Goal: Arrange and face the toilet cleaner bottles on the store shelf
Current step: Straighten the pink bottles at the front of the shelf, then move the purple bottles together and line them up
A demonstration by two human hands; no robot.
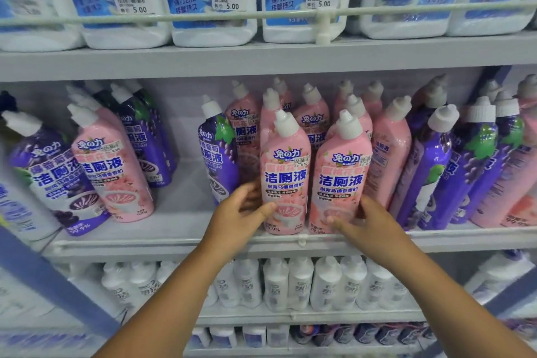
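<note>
Standing at the front edge of the middle shelf (180, 244), two pink toilet cleaner bottles are seen side by side, labels facing forward. The left pink bottle (284, 180) is touched low on its left side by the left hand (241, 212), fingers loosely curled around it. The right pink bottle (338, 183) is cupped near its base by the right hand (366, 221), fingers spread partly open. More pink bottles are packed behind them. Purple bottles (430, 171) lean toward the shelf's right end, and a mixed pink-and-purple group (87, 171) tilts near its left end.
</note>
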